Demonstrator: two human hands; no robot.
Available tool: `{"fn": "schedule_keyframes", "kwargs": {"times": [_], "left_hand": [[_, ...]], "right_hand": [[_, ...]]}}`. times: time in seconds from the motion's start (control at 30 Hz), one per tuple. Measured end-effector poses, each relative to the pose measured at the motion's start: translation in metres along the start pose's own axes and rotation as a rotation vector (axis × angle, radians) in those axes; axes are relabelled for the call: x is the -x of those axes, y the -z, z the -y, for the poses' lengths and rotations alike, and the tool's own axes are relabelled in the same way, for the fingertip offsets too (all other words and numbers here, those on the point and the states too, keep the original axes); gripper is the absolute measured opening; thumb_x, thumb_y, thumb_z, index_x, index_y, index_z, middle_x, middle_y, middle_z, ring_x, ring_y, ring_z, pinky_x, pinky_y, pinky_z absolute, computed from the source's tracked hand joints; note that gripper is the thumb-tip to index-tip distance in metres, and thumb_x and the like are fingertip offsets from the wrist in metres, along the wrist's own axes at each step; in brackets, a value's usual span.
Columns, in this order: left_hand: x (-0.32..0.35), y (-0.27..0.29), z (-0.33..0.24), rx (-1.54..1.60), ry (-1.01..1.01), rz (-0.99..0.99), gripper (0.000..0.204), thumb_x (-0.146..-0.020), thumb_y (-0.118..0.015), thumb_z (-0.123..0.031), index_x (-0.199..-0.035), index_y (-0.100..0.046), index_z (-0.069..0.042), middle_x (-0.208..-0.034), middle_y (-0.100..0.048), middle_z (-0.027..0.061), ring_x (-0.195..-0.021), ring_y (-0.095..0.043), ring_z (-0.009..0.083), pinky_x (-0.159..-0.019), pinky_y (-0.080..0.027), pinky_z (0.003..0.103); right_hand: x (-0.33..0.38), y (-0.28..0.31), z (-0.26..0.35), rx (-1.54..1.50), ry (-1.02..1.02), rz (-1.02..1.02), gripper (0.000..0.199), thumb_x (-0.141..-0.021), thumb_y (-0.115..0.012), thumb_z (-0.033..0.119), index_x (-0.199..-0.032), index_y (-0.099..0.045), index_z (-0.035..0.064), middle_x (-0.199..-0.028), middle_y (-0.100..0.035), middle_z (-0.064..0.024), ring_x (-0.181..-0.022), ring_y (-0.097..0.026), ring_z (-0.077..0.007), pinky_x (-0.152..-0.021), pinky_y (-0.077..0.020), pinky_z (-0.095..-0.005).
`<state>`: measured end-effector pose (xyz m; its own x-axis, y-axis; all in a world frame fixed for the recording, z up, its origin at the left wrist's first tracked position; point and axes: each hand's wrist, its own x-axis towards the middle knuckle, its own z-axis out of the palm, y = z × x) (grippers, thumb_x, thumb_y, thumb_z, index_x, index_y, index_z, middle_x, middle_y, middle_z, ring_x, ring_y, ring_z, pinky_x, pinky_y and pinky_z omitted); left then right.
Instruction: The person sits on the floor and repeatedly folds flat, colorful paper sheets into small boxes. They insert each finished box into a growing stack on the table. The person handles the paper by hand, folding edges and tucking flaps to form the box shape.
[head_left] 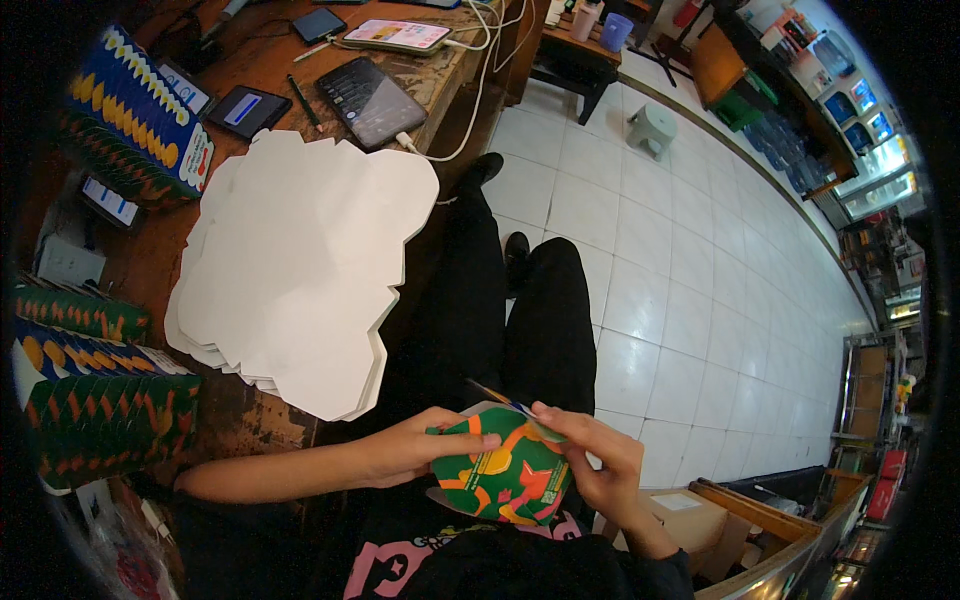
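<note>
Over my lap, both hands hold a green printed cardboard piece point(505, 465) with orange, yellow and pink shapes. My left hand point(440, 447) grips its left edge, the thumb lying on the printed face and the fingers behind. At the upper right edge, my right hand point(600, 455) pinches a raised flap, with some fingers hidden behind the card. A thin blue and yellow edge sticks up beyond the flap. To the left on the table lies a stack of white die-cut card sheets point(300, 260), blank side up, overhanging the table edge.
Folded green cartons point(120, 420) and blue-and-yellow cartons point(140, 100) stand in rows at the left. Phones, one a black phone point(370, 100) on a white cable, lie on the worn wooden table point(280, 50). A cardboard box point(680, 525) sits at lower right; a grey stool point(652, 128) stands farther off.
</note>
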<state>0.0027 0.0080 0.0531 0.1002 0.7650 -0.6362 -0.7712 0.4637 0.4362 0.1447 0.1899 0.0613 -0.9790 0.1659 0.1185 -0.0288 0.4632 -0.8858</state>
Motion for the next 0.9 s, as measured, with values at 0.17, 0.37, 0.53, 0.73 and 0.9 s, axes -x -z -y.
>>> {"fn": "schedule_keyframes", "kwargs": {"times": [0.17,0.37,0.53,0.73,0.9], "left_hand": [[-0.004,-0.001,0.002,0.003,0.092,-0.041,0.047,-0.082,-0.064,-0.035,-0.114,-0.053,-0.002,-0.103,-0.061,0.008,-0.09,-0.062,0.0121,-0.074,-0.052,0.022],[-0.004,0.0,0.002,-0.06,0.102,-0.015,0.035,-0.085,-0.062,-0.026,-0.111,-0.057,-0.003,-0.102,-0.062,0.0069,-0.094,-0.06,0.0136,-0.081,-0.051,0.026],[-0.005,0.001,0.002,-0.254,0.002,0.025,0.042,-0.086,-0.06,-0.031,-0.114,-0.055,0.0,-0.104,-0.061,0.0099,-0.095,-0.06,0.0151,-0.082,-0.05,0.026],[-0.003,0.002,0.0,-0.275,-0.027,0.036,0.042,-0.087,-0.06,-0.032,-0.115,-0.055,-0.001,-0.105,-0.061,0.0091,-0.096,-0.059,0.0143,-0.084,-0.048,0.026],[-0.001,-0.001,-0.001,-0.181,0.069,0.082,0.04,-0.087,-0.059,-0.031,-0.114,-0.054,-0.002,-0.106,-0.06,0.0076,-0.096,-0.057,0.0125,-0.082,-0.049,0.026]], "right_hand": [[0.002,0.015,0.003,0.077,0.022,0.211,0.048,-0.074,-0.059,-0.006,-0.119,-0.054,0.0069,-0.102,-0.058,-0.0116,-0.093,-0.059,-0.0286,-0.081,-0.0503,-0.034],[-0.001,0.018,-0.008,0.185,0.279,0.443,0.05,-0.069,-0.059,-0.007,-0.117,-0.055,0.008,-0.115,-0.051,-0.017,-0.102,-0.056,-0.0317,-0.075,-0.0538,-0.0314],[-0.003,0.02,-0.014,0.17,0.31,0.414,0.04,-0.068,-0.058,-0.008,-0.107,-0.057,0.0043,-0.118,-0.049,-0.02,-0.106,-0.054,-0.0327,-0.076,-0.0538,-0.0311],[-0.001,0.015,-0.009,0.119,0.219,0.327,0.035,-0.073,-0.058,-0.008,-0.102,-0.062,0.0108,-0.108,-0.054,-0.0155,-0.105,-0.057,-0.0313,-0.076,-0.0541,-0.035],[-0.003,0.024,-0.007,-0.274,-0.006,0.376,0.027,-0.079,-0.058,-0.002,-0.106,-0.055,0.0028,-0.111,-0.051,-0.0149,-0.103,-0.055,-0.0249,-0.085,-0.048,-0.0328]]}}
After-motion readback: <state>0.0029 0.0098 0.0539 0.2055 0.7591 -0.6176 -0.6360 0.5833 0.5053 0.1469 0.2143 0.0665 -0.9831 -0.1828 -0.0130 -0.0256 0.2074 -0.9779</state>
